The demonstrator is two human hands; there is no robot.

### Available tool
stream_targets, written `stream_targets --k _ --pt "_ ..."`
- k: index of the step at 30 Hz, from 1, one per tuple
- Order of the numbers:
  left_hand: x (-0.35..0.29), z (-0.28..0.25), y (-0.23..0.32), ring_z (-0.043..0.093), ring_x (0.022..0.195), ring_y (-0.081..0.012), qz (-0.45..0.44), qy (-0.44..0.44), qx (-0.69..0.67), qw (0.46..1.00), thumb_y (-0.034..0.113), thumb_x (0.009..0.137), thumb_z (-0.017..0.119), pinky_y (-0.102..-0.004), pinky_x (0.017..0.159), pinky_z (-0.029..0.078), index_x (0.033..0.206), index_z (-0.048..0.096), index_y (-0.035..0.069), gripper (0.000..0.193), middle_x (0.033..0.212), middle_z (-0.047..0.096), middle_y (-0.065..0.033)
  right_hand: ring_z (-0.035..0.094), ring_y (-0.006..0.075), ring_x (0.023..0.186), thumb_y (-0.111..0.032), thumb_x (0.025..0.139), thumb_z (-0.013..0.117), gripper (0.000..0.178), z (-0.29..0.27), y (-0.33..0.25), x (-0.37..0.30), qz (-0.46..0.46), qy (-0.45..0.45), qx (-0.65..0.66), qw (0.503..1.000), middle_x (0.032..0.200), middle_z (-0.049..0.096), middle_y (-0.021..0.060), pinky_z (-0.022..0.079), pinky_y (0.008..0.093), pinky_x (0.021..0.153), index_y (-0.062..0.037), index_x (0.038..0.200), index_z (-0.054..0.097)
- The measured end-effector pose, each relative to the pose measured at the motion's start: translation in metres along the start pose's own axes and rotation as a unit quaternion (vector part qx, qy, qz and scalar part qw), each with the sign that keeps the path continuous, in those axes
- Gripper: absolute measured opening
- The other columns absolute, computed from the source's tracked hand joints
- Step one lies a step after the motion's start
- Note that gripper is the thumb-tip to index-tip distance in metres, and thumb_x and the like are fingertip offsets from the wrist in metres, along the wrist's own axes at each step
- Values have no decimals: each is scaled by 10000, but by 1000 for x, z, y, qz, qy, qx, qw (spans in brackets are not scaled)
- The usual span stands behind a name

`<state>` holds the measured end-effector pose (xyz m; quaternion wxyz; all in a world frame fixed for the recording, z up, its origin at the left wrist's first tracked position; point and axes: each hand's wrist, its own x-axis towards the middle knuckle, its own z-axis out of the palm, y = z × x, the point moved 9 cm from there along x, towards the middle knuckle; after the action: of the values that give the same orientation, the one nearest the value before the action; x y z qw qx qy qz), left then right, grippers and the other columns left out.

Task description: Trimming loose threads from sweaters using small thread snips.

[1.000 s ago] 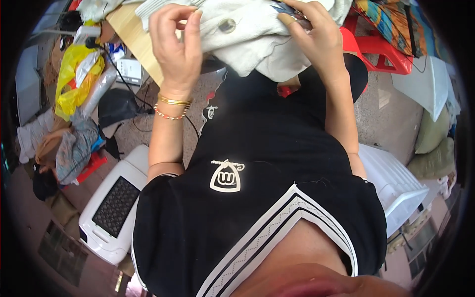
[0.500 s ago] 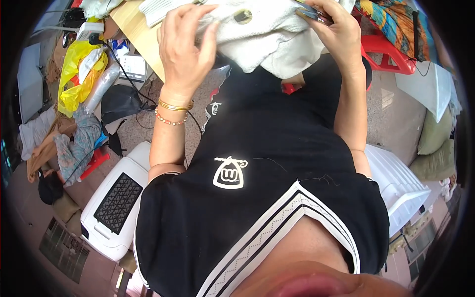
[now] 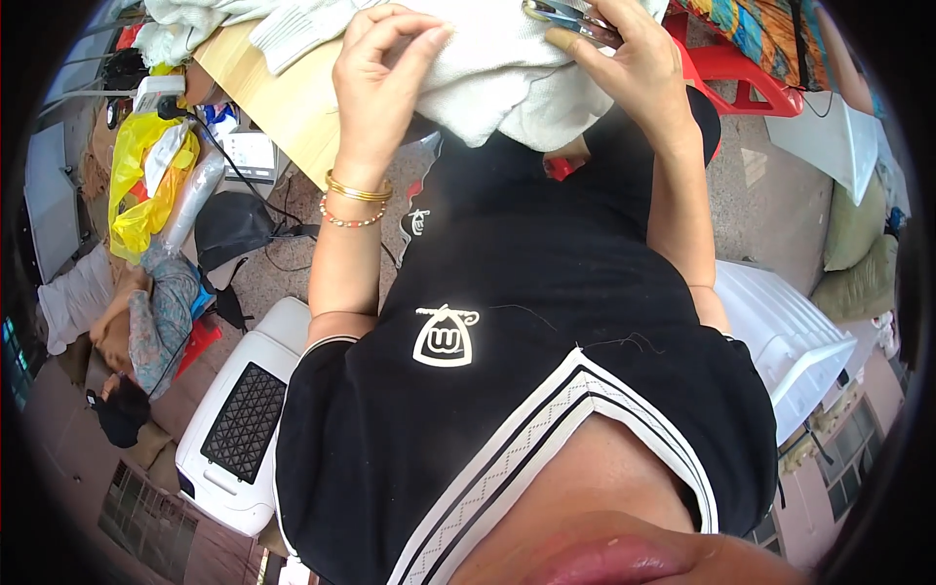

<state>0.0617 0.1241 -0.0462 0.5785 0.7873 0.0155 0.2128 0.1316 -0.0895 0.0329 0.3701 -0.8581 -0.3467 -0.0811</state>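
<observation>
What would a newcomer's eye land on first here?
Probably the black top filling the middle, then the white knit fabric at top centre, by the left hand and the right hand, which holds a small metal tool. Next, the bright yellow bag at upper left and red stool at upper right.

The knit cloth (image 3: 497, 88) at top centre looks matt and rough, the metal tool (image 3: 564, 16) shiny; the upper-left wood table (image 3: 261, 105) looks smooth.

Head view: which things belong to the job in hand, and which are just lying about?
In the job:
white knit
metal tool, in the right hand
table, partly under the knit

Apparently just lying about:
yellow bag
white case
white basket
</observation>
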Motion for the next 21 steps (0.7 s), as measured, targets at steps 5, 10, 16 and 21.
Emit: stream_targets --k 5,10,16,21 --pt "0 -9 -30 615 987 -85 -58 -7 -157 986 53 970 693 -227 902 481 1053 715 -22 114 1109 654 -21 581 214 755 -96 845 773 369 8 -23 5 -19 -33 94 995 885 584 104 482 325 671 -35 1194 670" --pt "-1 -8 -35 621 999 -88 -65 2 -190 980 65 977 689 -231 907 485 1085 703 -10 132 1094 669 -18 615 245 750 -87 881 743 312 37 -23 -6 -246 71 242 936 881 591 110 490 341 664 -40 1184 684" --pt "2 -3 -31 621 991 -87 -79 1 -216 973 70 979 688 -231 902 484 1080 704 -5 127 1088 671 -16 624 306 775 -111 869 736 300 49 -40 -2 -247 71 88 962 877 594 112 509 371 671 -65 1165 713" --pt "6 1 -19 610 983 -84 -43 -14 -178 983 67 982 682 -229 894 477 1081 700 -13 128 1092 663 -19 627 296 779 -125 876 728 279 61 -41 7 -197 14 21 980 870 596 104 514 373 672 -72 1151 720"
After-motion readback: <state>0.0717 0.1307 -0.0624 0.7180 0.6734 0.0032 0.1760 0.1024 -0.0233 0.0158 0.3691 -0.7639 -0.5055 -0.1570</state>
